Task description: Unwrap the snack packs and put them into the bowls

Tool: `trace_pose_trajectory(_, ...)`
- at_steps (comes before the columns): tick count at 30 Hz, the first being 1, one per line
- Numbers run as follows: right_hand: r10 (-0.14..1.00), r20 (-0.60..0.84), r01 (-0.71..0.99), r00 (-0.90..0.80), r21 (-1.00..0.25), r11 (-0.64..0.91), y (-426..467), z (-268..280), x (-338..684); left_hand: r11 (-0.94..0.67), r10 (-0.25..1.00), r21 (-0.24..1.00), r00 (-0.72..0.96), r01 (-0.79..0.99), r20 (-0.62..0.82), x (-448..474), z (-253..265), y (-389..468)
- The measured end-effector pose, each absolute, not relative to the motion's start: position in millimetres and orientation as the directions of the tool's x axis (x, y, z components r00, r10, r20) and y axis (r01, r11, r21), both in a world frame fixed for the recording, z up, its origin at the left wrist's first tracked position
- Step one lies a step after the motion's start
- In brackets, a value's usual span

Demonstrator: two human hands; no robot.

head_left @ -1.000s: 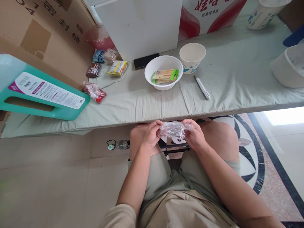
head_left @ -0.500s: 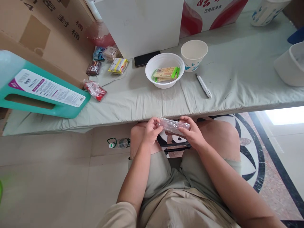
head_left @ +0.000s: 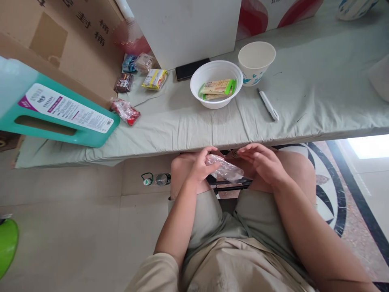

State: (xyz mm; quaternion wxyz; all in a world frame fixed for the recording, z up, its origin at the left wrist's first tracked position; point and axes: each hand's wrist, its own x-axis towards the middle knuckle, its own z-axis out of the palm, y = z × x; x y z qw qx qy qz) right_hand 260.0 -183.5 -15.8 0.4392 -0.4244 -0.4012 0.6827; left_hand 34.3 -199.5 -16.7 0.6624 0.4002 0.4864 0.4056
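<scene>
A clear, crinkled plastic bag (head_left: 226, 169) hangs in front of the table edge, over the gap between the knees. My left hand (head_left: 202, 164) grips one end of it between thumb and fingers. To the right of the bag, my right hand (head_left: 263, 162) is apart from it, fingers stretched out with nothing visible in them. On the table beyond, a white bowl (head_left: 216, 103) holds green-ended snack packets (head_left: 217, 87). Beside the bowl stand a paper cup (head_left: 257, 61) and a white pen-like object (head_left: 268, 105).
A jug of green liquid (head_left: 94, 134) lies at the table's left, near a cardboard box (head_left: 75, 48). Several small wrapped snacks, including a yellow packet (head_left: 154, 79), lie nearby. A black phone (head_left: 191, 69) rests behind the bowl. A plastic bottle (head_left: 161, 179) is on the floor.
My right hand has let go of the plastic bag and moved right. The bag, held by my left hand alone, now droops down to the right. The view has shifted slightly.
</scene>
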Motion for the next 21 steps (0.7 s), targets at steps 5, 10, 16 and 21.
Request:
trace_pose_trajectory(5, 0.710, -0.404, 0.142, -0.576, -0.905, -0.400, -191.8, -21.5, 239.7, 0.300, 0.935, 0.944, 0.239, -0.134, -0.263, 40.2, -23.7, -198.5)
trace_pose_trajectory(10, 0.812, -0.341, 0.038, -0.473, -0.929, -0.368, -195.9, -26.3, 222.3, 0.305, 0.952, 0.890, 0.113, -0.340, -0.283, 39.2, -22.6, -198.9)
trace_pose_trajectory(16, 0.894, -0.266, -0.080, -0.361, -0.946, -0.314, -195.8, -24.5, 216.7, 0.424, 0.893, 0.888, 0.242, -0.175, -0.379, 50.0, -23.1, -204.0)
trace_pose_trajectory(21, 0.887, -0.346, -0.122, -0.307, -0.909, -0.397, -201.8, -15.8, 219.5, 0.331, 0.923, 0.943, 0.221, -0.036, -0.316, 54.5, -23.8, -199.2)
